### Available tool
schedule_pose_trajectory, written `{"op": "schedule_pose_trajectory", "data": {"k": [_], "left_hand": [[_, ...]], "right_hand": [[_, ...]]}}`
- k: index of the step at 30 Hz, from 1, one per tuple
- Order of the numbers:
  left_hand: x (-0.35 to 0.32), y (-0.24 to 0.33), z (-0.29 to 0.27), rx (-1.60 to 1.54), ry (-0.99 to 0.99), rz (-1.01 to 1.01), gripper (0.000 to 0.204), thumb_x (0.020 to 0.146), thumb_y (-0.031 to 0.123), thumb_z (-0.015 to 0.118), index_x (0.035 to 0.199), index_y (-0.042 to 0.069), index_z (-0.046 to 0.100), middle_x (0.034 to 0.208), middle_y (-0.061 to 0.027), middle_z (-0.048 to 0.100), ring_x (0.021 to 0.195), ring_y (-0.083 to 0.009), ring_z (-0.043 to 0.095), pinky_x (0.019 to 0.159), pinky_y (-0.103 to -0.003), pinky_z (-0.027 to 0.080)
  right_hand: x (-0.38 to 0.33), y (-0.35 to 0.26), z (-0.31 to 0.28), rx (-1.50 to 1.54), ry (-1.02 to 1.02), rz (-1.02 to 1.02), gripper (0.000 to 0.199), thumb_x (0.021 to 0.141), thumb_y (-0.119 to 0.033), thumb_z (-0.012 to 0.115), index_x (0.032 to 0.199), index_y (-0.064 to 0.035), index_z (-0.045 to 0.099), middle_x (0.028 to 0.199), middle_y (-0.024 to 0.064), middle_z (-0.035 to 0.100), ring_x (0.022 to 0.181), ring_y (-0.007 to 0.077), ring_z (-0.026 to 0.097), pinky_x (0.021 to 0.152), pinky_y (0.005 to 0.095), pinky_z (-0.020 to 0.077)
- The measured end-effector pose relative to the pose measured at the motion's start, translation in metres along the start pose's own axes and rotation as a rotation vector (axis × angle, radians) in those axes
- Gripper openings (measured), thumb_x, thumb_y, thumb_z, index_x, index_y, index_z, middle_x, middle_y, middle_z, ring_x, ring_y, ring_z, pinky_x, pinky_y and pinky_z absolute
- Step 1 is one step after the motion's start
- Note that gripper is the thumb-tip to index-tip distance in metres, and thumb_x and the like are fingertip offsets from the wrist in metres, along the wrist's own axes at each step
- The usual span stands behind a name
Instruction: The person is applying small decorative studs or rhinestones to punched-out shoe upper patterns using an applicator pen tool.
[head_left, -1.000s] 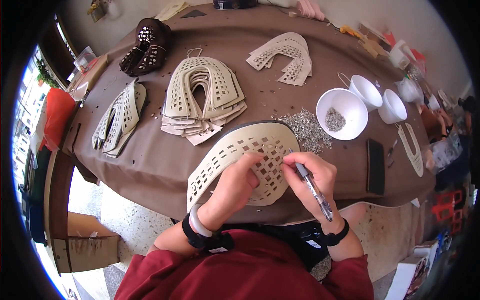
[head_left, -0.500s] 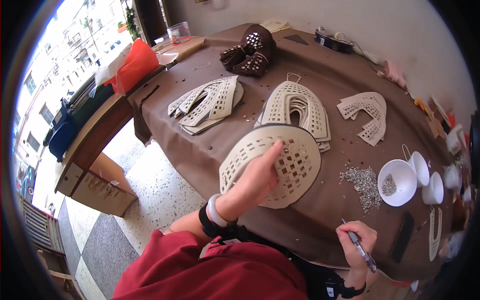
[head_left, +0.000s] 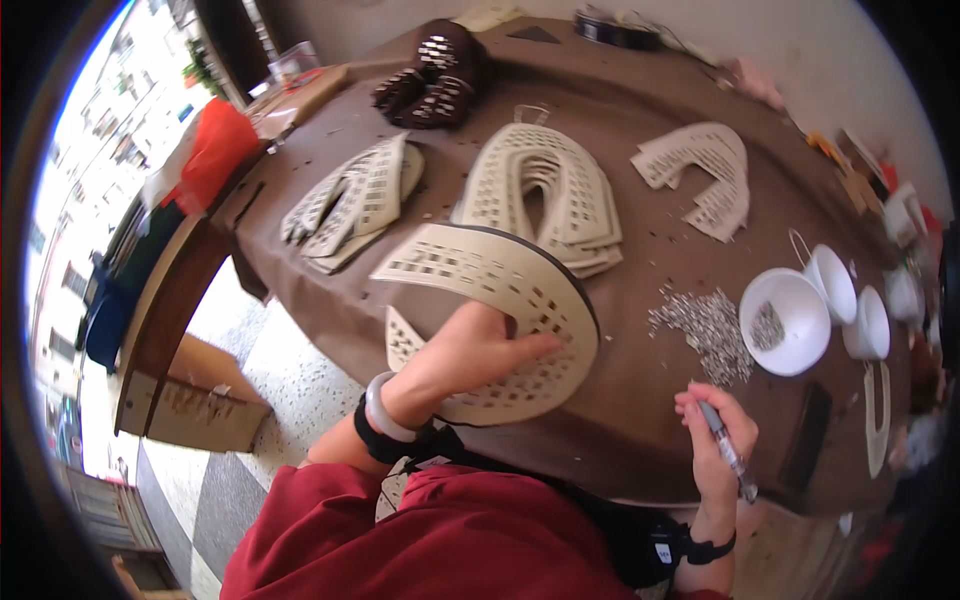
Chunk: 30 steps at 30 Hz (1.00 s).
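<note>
My left hand grips a cream, U-shaped shoe upper with rows of small square holes and a dark outer edge. The thumb lies on its top face; the other fingers are partly hidden. The piece is tilted above the near edge of the table, its opening toward the left. A grey pen with a clear end is held in my right hand, close to a pile of small silvery studs. Behind the held piece, a stack of similar cream uppers lies on the brown cloth.
More cream uppers lie to the left and right. Dark brown studded pieces sit at the back. On the right are a white bowl containing studs, two smaller white cups, and a black strip.
The held upper has turned and tilted, so its U opening now shows. My left thumb has swung to point right. The pen stays in my right hand, and the whole view has shifted.
</note>
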<state>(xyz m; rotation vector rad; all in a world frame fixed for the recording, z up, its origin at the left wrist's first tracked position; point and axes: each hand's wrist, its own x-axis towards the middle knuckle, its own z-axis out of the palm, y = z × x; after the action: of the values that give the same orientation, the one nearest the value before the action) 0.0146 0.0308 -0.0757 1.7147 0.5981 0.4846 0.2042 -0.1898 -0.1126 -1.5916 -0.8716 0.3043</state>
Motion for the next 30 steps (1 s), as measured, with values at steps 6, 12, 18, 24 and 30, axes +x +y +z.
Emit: {"op": "schedule_pose_trajectory", "data": {"k": [6,12,18,24,30], "left_hand": [[0.016,0.010,0.050,-0.269,-0.180,-0.066,0.027,0.091,0.017,0.069,0.109,-0.003,0.063,0.090,-0.0052,0.069,0.081,-0.0102,0.065,0.069,-0.026,0.053],[0.028,-0.014,0.093,0.057,-0.513,-0.009,0.029,0.092,0.018,0.066,0.111,-0.003,0.062,0.097,-0.0131,0.069,0.086,-0.0182,0.066,0.075,-0.032,0.053],[0.026,-0.016,0.107,-0.333,-0.384,-0.245,0.030,0.102,0.020,0.051,0.119,-0.004,0.054,0.108,-0.0100,0.065,0.096,-0.0163,0.062,0.082,-0.031,0.051],[0.030,-0.021,0.109,-0.337,-0.359,-0.149,0.029,0.098,0.014,0.058,0.118,-0.005,0.056,0.108,-0.0095,0.067,0.096,-0.0133,0.063,0.083,-0.029,0.052],[0.032,-0.025,0.105,-0.331,-0.390,-0.229,0.028,0.096,0.011,0.059,0.119,-0.005,0.055,0.109,-0.0099,0.067,0.097,-0.0132,0.063,0.084,-0.029,0.052]], "right_hand": [[0.009,0.029,-0.049,0.041,0.279,0.014,0.021,0.087,-0.001,0.067,0.108,0.0038,0.068,0.092,0.0063,0.064,0.068,0.0076,0.057,0.061,0.0201,0.0478],[0.011,0.029,-0.045,0.126,0.253,0.172,0.019,0.087,-0.003,0.069,0.105,0.0036,0.067,0.092,0.0060,0.068,0.076,0.0068,0.062,0.068,0.0200,0.0516],[0.021,0.035,-0.038,-0.132,0.162,0.060,0.014,0.084,-0.001,0.070,0.097,0.0022,0.068,0.088,0.0069,0.069,0.076,0.0091,0.063,0.067,0.0230,0.0504],[0.029,0.028,-0.028,-0.404,0.115,-0.137,0.014,0.078,0.003,0.069,0.092,0.0010,0.067,0.088,0.0130,0.068,0.075,0.0223,0.067,0.068,0.0287,0.0519],[0.030,0.028,-0.026,-0.514,0.108,-0.188,0.017,0.076,0.004,0.068,0.092,0.0009,0.066,0.092,0.0147,0.068,0.082,0.0297,0.067,0.073,0.0329,0.0529]]}}
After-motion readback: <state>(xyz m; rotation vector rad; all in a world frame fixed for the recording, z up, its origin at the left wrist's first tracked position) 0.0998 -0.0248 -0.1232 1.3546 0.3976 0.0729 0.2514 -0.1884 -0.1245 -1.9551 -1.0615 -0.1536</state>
